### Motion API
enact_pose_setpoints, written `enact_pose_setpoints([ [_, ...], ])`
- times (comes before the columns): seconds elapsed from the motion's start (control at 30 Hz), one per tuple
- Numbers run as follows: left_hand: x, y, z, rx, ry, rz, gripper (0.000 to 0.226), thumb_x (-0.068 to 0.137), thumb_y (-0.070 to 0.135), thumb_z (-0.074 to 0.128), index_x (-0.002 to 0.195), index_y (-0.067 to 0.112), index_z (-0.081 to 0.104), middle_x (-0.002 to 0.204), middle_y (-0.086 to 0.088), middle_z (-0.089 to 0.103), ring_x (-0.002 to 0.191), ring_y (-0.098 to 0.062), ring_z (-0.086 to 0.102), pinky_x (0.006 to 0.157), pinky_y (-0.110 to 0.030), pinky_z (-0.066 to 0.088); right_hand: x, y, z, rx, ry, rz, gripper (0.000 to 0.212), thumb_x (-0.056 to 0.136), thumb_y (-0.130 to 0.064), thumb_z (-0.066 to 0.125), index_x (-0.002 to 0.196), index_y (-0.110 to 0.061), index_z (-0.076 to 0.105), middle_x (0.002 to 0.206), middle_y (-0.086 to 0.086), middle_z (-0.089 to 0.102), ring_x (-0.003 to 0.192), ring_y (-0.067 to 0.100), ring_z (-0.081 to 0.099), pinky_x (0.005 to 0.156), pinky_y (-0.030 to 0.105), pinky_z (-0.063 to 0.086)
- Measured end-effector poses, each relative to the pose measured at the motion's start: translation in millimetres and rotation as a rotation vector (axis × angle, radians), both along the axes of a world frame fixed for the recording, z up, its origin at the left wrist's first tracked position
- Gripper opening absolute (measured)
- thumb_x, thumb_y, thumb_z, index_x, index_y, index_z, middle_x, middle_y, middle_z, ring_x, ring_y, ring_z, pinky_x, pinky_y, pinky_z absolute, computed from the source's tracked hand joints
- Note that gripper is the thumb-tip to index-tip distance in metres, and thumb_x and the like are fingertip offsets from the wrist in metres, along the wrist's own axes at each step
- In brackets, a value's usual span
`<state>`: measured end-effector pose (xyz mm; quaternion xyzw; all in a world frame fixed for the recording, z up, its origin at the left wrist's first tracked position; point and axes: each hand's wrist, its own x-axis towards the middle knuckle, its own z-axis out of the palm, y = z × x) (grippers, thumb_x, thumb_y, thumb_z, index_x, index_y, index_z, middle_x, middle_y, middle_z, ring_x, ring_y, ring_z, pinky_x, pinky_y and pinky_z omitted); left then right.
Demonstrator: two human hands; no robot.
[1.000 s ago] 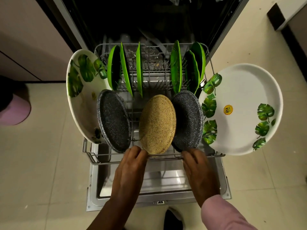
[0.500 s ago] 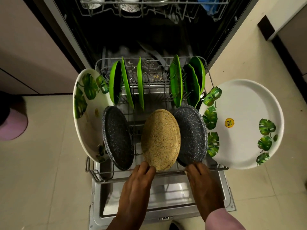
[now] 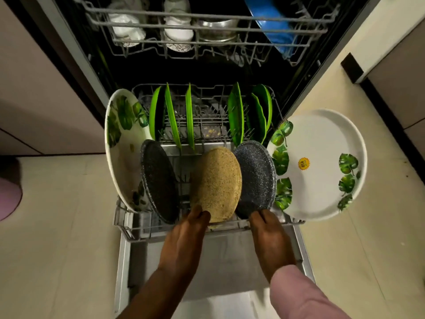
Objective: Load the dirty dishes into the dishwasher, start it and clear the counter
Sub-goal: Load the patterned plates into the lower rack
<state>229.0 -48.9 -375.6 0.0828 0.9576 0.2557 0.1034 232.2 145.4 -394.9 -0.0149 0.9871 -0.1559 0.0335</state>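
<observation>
The dishwasher's lower rack (image 3: 138, 233) is pulled out over the open door (image 3: 207, 261). My left hand (image 3: 184, 240) and my right hand (image 3: 269, 240) both grip its front rail. Just behind my fingers a tan speckled plate (image 3: 216, 185) stands on edge between a dark speckled plate (image 3: 158, 180) and a grey speckled plate (image 3: 255, 176). White leaf-print plates lean at the left side (image 3: 124, 146) and the right side (image 3: 322, 164). Several green plates (image 3: 170, 116) stand at the rack's back.
The upper rack (image 3: 207, 19) holds white cups, a steel bowl and a blue item. Beige cabinet fronts flank the dishwasher. Tiled floor lies on both sides. A pink object (image 3: 9, 199) sits at the far left edge.
The view has tilted up, so the upper rack now shows. Both hands stay on the lower rack's front rail. The plates keep their places.
</observation>
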Motion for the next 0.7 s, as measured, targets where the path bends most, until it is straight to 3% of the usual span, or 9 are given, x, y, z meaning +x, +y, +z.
enact_pose_setpoints([
  [0.1, -34.6, -0.6, -3.8, 0.037, 0.029, 0.006, 0.011, 0.09, 0.013, 0.058, 0.094, 0.023, 0.058, 0.1, 0.003, 0.056, 0.082, -0.014, 0.057, 0.062, -0.017, 0.035, -38.8, -1.4, 2.9, 0.096, 0.05, 0.045, 0.05, 0.055, 0.006, 0.081, 0.098, -0.012, 0.062, 0.093, 0.013, 0.061, 0.073, 0.031, 0.062, 0.051, 0.031, 0.05],
  [0.17, -57.4, -2.1, -6.8, 0.039, 0.045, 0.012, 0.011, 0.091, 0.014, 0.055, 0.094, 0.024, 0.059, 0.096, 0.005, 0.055, 0.078, -0.011, 0.056, 0.06, -0.017, 0.042, -62.5, -3.6, 6.0, 0.11, 0.089, 0.075, 0.047, 0.055, 0.004, 0.081, 0.096, -0.01, 0.063, 0.091, 0.012, 0.061, 0.07, 0.03, 0.062, 0.049, 0.032, 0.05],
  [0.23, -81.6, -3.9, -7.8, 0.017, 0.082, 0.037, 0.011, 0.09, 0.012, 0.055, 0.097, 0.018, 0.06, 0.095, 0.003, 0.057, 0.078, -0.013, 0.056, 0.061, -0.019, 0.044, -87.2, -4.4, 5.2, 0.073, 0.127, 0.116, 0.042, 0.059, 0.004, 0.078, 0.094, -0.009, 0.06, 0.091, 0.013, 0.06, 0.07, 0.031, 0.061, 0.05, 0.031, 0.05],
  [0.4, -147.0, -2.6, -9.3, -0.01, 0.155, 0.09, 0.013, 0.092, 0.012, 0.052, 0.095, 0.017, 0.064, 0.093, 0.003, 0.059, 0.072, -0.005, 0.053, 0.058, -0.006, 0.032, -161.0, -4.4, -4.9, 0.079, 0.162, 0.178, 0.023, 0.081, -0.001, 0.056, 0.102, -0.007, 0.06, 0.1, 0.017, 0.058, 0.083, 0.034, 0.06, 0.061, 0.036, 0.05],
  [0.47, -169.2, -0.9, -10.2, -0.073, 0.197, 0.099, 0.014, 0.09, 0.004, 0.057, 0.095, 0.013, 0.067, 0.094, -0.004, 0.066, 0.072, -0.016, 0.064, 0.058, -0.014, 0.044, -185.3, -7.4, -7.7, 0.107, 0.184, 0.181, 0.023, 0.081, -0.001, 0.052, 0.101, -0.006, 0.063, 0.099, 0.017, 0.059, 0.083, 0.035, 0.06, 0.061, 0.036, 0.05],
  [0.53, -189.2, 0.8, -8.8, -0.124, 0.226, 0.116, 0.014, 0.09, 0.001, 0.058, 0.097, 0.009, 0.068, 0.096, -0.011, 0.069, 0.077, -0.028, 0.07, 0.061, -0.029, 0.054, -206.2, -12.5, -5.9, 0.148, 0.211, 0.191, 0.036, 0.065, 0.008, 0.071, 0.099, -0.002, 0.065, 0.097, 0.02, 0.061, 0.082, 0.037, 0.063, 0.054, 0.038, 0.053],
  [0.6, -209.2, 1.2, -9.4, -0.134, 0.254, 0.142, 0.014, 0.091, 0.003, 0.056, 0.099, 0.007, 0.068, 0.097, -0.015, 0.069, 0.081, -0.033, 0.07, 0.065, -0.036, 0.056, -225.0, -16.7, -7.1, 0.172, 0.238, 0.196, 0.048, 0.051, 0.014, 0.077, 0.096, 0.0, 0.066, 0.095, 0.023, 0.062, 0.08, 0.04, 0.064, 0.048, 0.04, 0.054],
  [0.7, -226.8, 4.3, -11.4, -0.149, 0.285, 0.16, 0.017, 0.094, 0.007, 0.053, 0.103, 0.007, 0.067, 0.105, -0.016, 0.067, 0.09, -0.035, 0.068, 0.07, -0.036, 0.054, -242.6, -17.6, -8.6, 0.179, 0.292, 0.191, 0.046, 0.051, 0.015, 0.077, 0.093, 0.001, 0.066, 0.094, 0.023, 0.062, 0.078, 0.041, 0.063, 0.047, 0.04, 0.054],
])
